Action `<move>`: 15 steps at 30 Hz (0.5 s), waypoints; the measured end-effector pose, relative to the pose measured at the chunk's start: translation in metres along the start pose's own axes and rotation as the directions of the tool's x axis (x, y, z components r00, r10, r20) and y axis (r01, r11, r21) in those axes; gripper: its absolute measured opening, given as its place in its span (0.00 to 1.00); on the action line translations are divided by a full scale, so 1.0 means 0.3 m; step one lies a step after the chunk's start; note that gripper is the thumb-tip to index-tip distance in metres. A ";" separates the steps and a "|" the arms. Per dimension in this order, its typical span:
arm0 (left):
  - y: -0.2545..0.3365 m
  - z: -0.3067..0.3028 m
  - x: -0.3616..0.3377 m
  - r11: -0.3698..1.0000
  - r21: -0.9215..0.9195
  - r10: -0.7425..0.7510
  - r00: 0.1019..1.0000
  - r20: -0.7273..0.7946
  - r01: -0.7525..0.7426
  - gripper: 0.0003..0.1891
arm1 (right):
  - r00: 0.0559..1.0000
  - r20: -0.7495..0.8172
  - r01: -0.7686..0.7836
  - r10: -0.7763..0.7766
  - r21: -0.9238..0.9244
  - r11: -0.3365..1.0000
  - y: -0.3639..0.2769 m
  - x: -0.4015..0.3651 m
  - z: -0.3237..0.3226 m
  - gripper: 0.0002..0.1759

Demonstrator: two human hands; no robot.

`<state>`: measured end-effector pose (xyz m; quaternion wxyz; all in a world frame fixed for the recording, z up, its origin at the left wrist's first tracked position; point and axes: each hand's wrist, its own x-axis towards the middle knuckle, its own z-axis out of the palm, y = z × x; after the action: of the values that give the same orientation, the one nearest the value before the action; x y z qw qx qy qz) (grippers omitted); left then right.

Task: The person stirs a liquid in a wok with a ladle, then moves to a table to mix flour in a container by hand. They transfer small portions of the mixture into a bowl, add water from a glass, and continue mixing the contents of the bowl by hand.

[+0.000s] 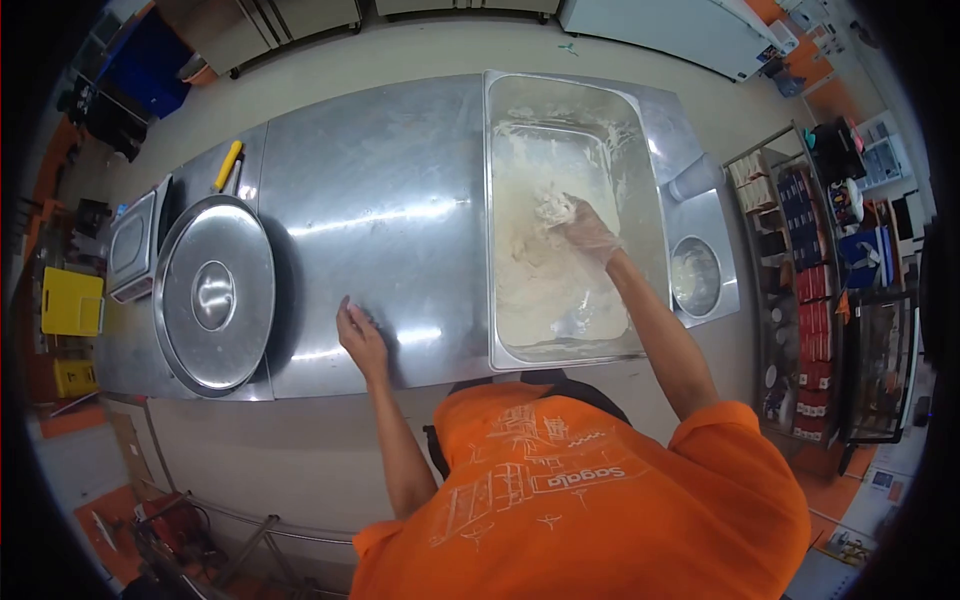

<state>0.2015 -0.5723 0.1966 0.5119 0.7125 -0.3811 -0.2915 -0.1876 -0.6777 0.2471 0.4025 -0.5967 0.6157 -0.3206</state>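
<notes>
My right hand (590,230) is inside the deep rectangular steel container (490,240), its fingers in the pale white powder (535,280); I cannot tell if they close around some of it. The high walls probably serve to keep the powder from the desk (350,150). My left hand (362,340) is empty, with fingers loosely extended above the near edge, maybe to remain clean. At left lie the large round grey metal lid (213,297) and, farther, the yellow-handled tool (228,165). At right, the round shiny metal bowl (708,285) stands just beside the container, so it could obstruct my elbow; the translucent plastic cup (696,179) is farther.
</notes>
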 end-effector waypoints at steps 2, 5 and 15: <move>-0.118 0.013 0.030 0.968 0.193 0.178 0.981 -0.080 -0.160 0.18 | 0.998 -0.053 -0.023 0.026 0.063 0.998 -0.094 -0.033 -0.042 0.29; -0.064 0.037 0.013 0.899 0.332 0.311 0.950 -0.025 -0.285 0.17 | 0.986 -0.147 -0.138 0.075 -0.489 0.861 -0.114 -0.033 -0.105 0.28; -0.058 0.028 0.021 0.946 0.256 0.220 0.974 -0.050 -0.201 0.15 | 0.986 0.164 0.026 0.016 -0.247 0.969 -0.156 -0.073 -0.175 0.25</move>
<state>0.2024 -0.5787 0.1773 0.4610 0.7372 -0.4684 -0.1571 -0.2122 -0.6643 0.3151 0.3734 -0.6684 0.6140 -0.1918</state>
